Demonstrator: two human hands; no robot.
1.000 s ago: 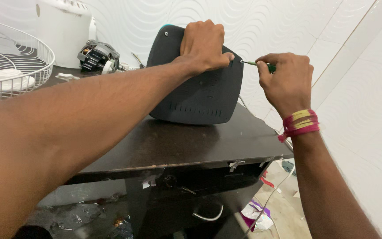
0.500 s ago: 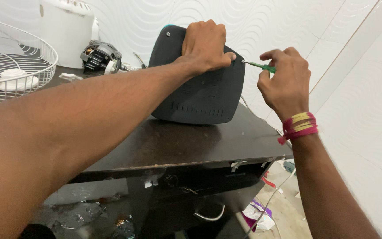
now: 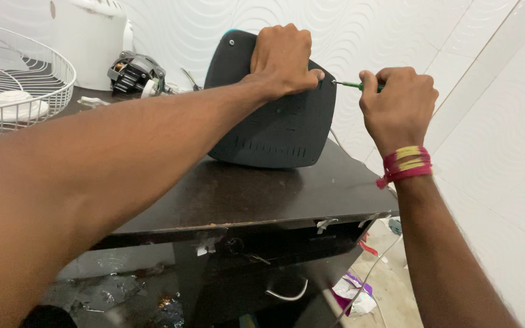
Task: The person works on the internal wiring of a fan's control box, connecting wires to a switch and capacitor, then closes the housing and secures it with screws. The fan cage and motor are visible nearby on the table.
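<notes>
Counted: two hands, left and right; one dark casing; one screwdriver; one motor; one wire guard; one bench.

Bright, even light, soft and diffuse; source not visible. White wall near overexposed, relief pattern faint. Dull sheen on worktop top, no hard glare. Soft shadow under black casing at its base. Deep shade below worktop edge; drawer front and floor litter dim, murky. Left forearm close to lens, large, slightly soft. Hands and screwdriver sharp, no motion blur. Mild wide-angle stretch at edges; wire basket bowed at left.
</notes>
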